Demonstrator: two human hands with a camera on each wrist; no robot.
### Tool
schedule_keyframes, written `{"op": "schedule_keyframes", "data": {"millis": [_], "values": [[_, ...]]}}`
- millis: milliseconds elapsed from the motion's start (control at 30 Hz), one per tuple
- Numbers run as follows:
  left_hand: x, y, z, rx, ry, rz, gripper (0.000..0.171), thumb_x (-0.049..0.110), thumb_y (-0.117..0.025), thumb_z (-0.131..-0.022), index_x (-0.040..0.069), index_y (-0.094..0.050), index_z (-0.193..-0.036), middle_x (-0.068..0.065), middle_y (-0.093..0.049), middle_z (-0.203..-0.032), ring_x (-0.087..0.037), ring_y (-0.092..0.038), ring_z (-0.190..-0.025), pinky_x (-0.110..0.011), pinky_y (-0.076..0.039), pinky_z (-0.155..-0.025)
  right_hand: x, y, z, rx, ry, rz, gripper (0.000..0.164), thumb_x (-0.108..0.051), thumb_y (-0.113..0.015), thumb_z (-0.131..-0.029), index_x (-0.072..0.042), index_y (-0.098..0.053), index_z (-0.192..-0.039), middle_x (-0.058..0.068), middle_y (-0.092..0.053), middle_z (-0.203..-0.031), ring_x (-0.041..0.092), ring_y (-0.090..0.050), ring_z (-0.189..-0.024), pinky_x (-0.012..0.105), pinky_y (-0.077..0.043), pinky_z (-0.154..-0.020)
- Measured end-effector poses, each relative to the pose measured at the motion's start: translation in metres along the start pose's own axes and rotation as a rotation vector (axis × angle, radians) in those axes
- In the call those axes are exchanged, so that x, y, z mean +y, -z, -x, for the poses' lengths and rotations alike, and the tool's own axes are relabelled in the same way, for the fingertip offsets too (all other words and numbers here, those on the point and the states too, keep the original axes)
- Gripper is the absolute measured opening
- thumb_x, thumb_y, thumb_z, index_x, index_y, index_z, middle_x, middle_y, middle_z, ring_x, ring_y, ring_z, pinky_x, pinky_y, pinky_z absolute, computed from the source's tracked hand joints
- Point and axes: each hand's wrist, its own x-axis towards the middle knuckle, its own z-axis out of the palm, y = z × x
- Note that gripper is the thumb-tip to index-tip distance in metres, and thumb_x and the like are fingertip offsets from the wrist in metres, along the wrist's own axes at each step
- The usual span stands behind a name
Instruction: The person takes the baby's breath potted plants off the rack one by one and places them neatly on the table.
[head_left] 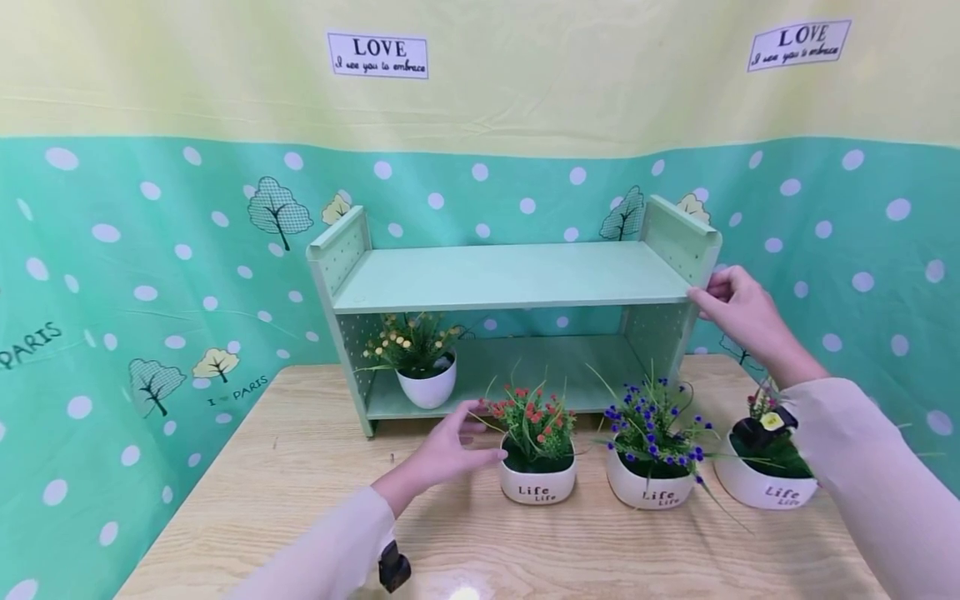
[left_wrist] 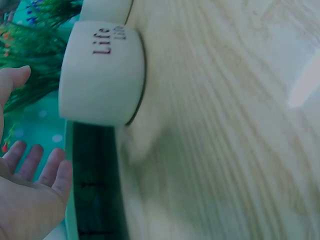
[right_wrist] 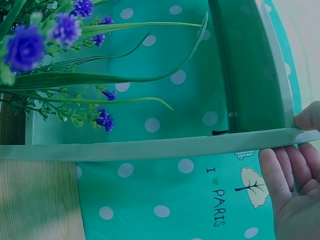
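A pale green two-tier shelf (head_left: pixel 495 275) stands on the wooden table. My right hand (head_left: pixel 738 312) holds its right side panel (right_wrist: pixel 175 145), thumb on the inner side and fingers on the outer. Beside the potted plant with red flowers (head_left: pixel 538 479) is my left hand (head_left: pixel 442 454), fingers spread and thumb apart, close to the white pot; the left wrist view shows a gap between that hand (left_wrist: pixel 35 195) and the pot (left_wrist: pixel 100 75). On the lower tier, at the left, sits a white pot with yellow flowers (head_left: pixel 427 387).
Right of the red-flowered plant stand a pot with blue-purple flowers (head_left: pixel 651 487) and, under my right forearm, another white pot (head_left: pixel 761 483) with a dark and yellow bloom. A green dotted curtain (head_left: pixel 112 275) hangs behind the table (head_left: pixel 247 500).
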Motion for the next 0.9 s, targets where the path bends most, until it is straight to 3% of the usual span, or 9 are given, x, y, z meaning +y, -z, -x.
{"op": "schedule_keyframes", "data": {"millis": [167,533,900], "values": [[0.000,0.015,0.002,0.049,-0.048,0.005,0.078,0.027,-0.085,-0.083,0.009,-0.044,-0.146,-0.010,-0.049,-0.146,-0.033,-0.053,-0.127,-0.051,-0.042,-0.108,0.000,0.000,-0.001,0.006,0.003,-0.011,0.060,-0.046,-0.053,-0.102,0.006,-0.039,-0.129,0.020,-0.049,-0.119,0.021,-0.053,-0.097,0.013,-0.052,-0.069],[0.004,0.045,0.014,0.126,-0.016,-0.025,0.077,0.035,-0.085,-0.082,0.017,-0.047,-0.147,-0.005,-0.050,-0.146,-0.025,-0.056,-0.126,-0.048,-0.043,-0.108,0.001,-0.002,-0.002,0.000,0.000,-0.003,0.059,-0.044,-0.053,-0.102,0.007,-0.039,-0.129,0.020,-0.050,-0.118,0.018,-0.053,-0.094,0.013,-0.052,-0.069],[-0.002,0.077,0.026,0.162,-0.054,-0.012,0.070,0.023,-0.082,-0.086,0.010,-0.045,-0.145,-0.014,-0.051,-0.144,-0.035,-0.054,-0.125,-0.057,-0.042,-0.106,0.000,-0.002,-0.001,0.003,0.002,-0.005,0.060,-0.045,-0.053,-0.102,0.007,-0.039,-0.129,0.020,-0.049,-0.119,0.018,-0.053,-0.094,0.013,-0.052,-0.070]]}}
